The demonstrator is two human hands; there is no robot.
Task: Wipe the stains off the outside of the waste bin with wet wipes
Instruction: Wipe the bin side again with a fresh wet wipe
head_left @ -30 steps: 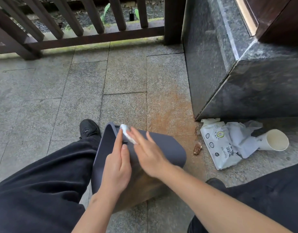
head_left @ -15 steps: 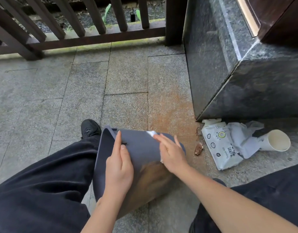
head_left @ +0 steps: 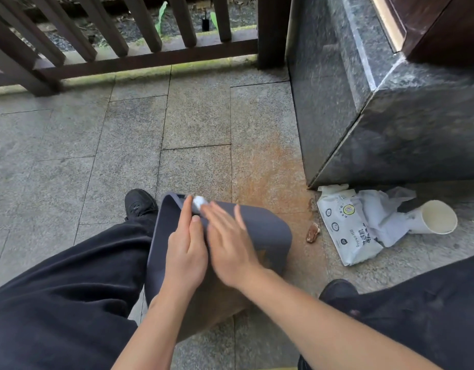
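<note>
- Position. The dark grey plastic waste bin lies on its side on the grey stone-tile floor, between the person's two black-trousered legs, with one broad outer wall turned up toward the camera.
- Left hand. Rests flat on the upturned wall with fingers straight, forefinger reaching to the far edge; it steadies the bin and clasps nothing.
- Right hand. Blurred by motion; the fingers look extended and press a small bunched white wet wipe against the wall near the far edge. Whether the thumb hooks round the wipe cannot be told.
- Orientation. The long axis runs roughly from the person outward, slightly leftward; which end is the mouth cannot be told.
- Stain. A brown smear shows on the wall just right of the right wrist, and the near part of the wall also looks brownish.
- Risk 1. The bin is braced by a flat palm only; a hard sideways stroke could probably roll or slide it on the stone.
- Risk 2. The wipe is small and held by pressure; it may slip out from under the fingertips at the edge.
- Risk 3. A soiled wipe may spread the brown mark rather than lift it; the white wet-wipe packet lies well apart to the right, by a crumpled white plastic bag, an overturned white paper cup and a small brown scrap.
</note>
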